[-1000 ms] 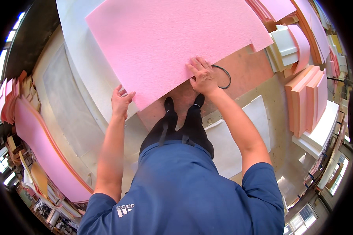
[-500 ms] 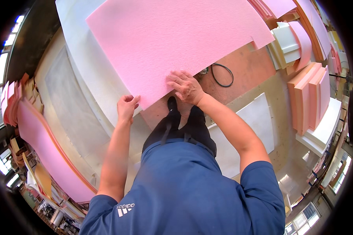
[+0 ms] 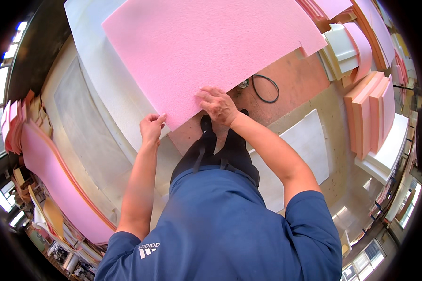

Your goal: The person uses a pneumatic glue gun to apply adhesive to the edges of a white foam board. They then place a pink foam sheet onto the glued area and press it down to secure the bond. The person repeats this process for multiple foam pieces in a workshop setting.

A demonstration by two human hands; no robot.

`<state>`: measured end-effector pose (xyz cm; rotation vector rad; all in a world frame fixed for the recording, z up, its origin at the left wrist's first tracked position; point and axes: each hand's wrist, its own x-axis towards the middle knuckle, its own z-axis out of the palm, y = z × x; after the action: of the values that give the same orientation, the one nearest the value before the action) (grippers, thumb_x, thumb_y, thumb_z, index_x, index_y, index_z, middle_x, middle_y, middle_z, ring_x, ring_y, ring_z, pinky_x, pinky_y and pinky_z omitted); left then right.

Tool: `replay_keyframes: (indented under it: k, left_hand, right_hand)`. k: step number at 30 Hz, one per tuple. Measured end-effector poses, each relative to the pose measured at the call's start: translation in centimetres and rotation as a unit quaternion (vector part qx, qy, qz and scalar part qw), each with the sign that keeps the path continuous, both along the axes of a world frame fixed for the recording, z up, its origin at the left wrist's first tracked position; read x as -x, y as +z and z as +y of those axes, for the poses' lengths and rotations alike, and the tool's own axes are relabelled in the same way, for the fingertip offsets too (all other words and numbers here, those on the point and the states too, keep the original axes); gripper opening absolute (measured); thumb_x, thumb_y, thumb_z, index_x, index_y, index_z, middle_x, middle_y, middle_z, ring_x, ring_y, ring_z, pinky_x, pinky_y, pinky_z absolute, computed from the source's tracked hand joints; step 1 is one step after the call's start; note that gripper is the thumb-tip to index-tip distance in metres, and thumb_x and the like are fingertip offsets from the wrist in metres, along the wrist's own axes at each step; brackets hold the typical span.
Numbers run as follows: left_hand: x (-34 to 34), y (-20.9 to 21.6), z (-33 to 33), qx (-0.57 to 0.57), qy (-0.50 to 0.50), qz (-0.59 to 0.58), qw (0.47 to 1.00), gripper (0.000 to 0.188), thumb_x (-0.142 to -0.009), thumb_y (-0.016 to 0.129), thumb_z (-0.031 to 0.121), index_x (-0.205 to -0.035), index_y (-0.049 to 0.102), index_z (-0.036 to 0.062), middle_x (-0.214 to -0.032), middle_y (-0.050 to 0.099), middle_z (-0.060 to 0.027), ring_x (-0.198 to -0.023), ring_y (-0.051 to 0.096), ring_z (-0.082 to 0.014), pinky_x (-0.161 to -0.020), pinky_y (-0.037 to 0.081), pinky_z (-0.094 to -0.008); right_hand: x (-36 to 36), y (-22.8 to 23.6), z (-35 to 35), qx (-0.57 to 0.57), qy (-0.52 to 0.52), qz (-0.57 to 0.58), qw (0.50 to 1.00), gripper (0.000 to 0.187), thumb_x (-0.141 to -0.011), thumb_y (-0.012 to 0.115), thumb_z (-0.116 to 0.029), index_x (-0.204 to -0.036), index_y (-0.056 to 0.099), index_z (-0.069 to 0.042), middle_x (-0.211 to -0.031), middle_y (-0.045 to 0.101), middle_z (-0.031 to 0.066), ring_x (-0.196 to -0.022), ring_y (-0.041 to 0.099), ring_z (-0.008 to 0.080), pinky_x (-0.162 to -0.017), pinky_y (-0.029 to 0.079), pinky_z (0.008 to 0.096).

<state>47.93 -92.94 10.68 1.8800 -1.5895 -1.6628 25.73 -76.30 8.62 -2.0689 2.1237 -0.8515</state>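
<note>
A large pink foam sheet lies over a wider white sheet, whose left part stays uncovered. My left hand is closed, thumb and forefinger pinching the pink sheet's left edge close to its near corner. On the same sheet, at the near edge, rests my right hand. Its fingers are stretched out over the top face, slightly apart; the thumb is partly hidden. A small notch is cut into the pink sheet's edge at the right.
Stacked pink foam blocks stand at the right above white slabs. A black cable loop lies on the reddish floor board. A white panel is beside my legs. Long curved pink sheets lean at the left.
My right hand has slid slightly to the left along the pink foam sheet's near edge. The left hand keeps almost the same place.
</note>
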Motion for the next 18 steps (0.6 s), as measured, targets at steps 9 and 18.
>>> replay_keyframes:
  k: [9, 18]
  left_hand:
    - [0.5, 0.7, -0.1, -0.022, -0.026, -0.012, 0.999, 0.021, -0.087, 0.077, 0.015, -0.079, 0.063, 0.0018, -0.069, 0.062, -0.0039, -0.059, 0.055, -0.0103, -0.054, 0.047, -0.0229]
    - [-0.1, 0.0, -1.0, -0.024, -0.037, -0.022, 0.999, 0.021, -0.088, 0.077, 0.014, -0.080, 0.063, 0.0026, -0.072, 0.064, -0.0044, -0.060, 0.057, -0.0113, -0.057, 0.050, -0.0236]
  right_hand:
    - [-0.2, -0.5, 0.3, -0.014, -0.008, -0.006, 1.000, 0.020, -0.082, 0.058, -0.014, -0.092, 0.074, -0.007, -0.133, 0.062, 0.0044, -0.131, 0.050, 0.0260, -0.109, 0.041, 0.0416]
    - [-0.5, -0.2, -0.4, -0.002, -0.001, -0.012, 1.000, 0.026, -0.080, 0.059, -0.012, -0.101, 0.071, -0.004, -0.130, 0.063, 0.0064, -0.128, 0.052, 0.0274, -0.107, 0.041, 0.0408]
